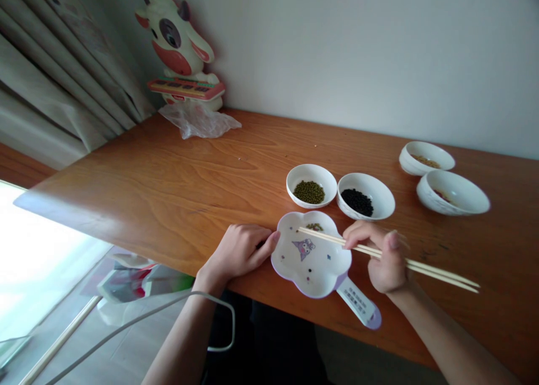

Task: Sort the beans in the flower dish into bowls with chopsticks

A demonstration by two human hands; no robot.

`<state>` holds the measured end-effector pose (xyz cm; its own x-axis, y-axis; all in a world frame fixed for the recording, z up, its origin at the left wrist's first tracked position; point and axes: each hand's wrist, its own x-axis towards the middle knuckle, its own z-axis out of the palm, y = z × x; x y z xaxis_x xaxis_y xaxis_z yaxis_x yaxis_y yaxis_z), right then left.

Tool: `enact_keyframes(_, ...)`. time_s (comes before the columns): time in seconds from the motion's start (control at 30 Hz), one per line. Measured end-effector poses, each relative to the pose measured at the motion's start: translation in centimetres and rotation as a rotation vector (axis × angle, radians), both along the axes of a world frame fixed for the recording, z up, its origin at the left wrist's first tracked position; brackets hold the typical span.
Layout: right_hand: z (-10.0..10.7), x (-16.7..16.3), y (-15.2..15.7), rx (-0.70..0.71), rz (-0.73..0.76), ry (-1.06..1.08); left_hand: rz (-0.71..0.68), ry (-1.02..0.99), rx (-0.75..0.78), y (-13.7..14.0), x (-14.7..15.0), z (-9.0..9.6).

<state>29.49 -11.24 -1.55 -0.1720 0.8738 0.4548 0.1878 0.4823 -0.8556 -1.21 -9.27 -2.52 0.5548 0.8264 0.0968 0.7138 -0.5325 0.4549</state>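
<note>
My right hand [383, 256] is closed around a pair of wooden chopsticks [429, 270]. Their tips reach over a white flower-shaped dish [322, 281] with a purple rim, a handle and a cartoon print. A few green beans [314, 227] lie near its far side, and a small dark bead or bean sits lower down; whether the tips pinch a bean, I cannot tell. At the dish's left rim, my left hand [244, 250] grips the edge with its fingers curled. Just beyond stand a white bowl [290, 186] of green beans and another bowl [385, 202] of black beans.
Two more white bowls stand at the right: one [406, 163] with yellowish grains, the other [467, 197] with reddish bits. A cow-shaped toy keyboard [185, 87] and a clear plastic bag [200, 121] sit at the back left. A cable [168, 302] hangs by the table's front edge.
</note>
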Motion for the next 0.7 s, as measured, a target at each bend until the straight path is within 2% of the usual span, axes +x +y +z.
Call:
enact_keyframes(0.13,0.3,0.4,0.3,-0.044,-0.047,0.043,0.004,-0.008,0.009,0.0,0.0,0.1)
enact_keyframes(0.37,-0.6,0.4,0.5,-0.052,0.09,-0.082,-0.004,0.003,0.005,0.0,0.0,-0.1)
enact_keyframes(0.7,-0.4,0.3,0.5,-0.022,0.07,-0.14,0.017,-0.014,0.013,-0.1,0.1,0.1)
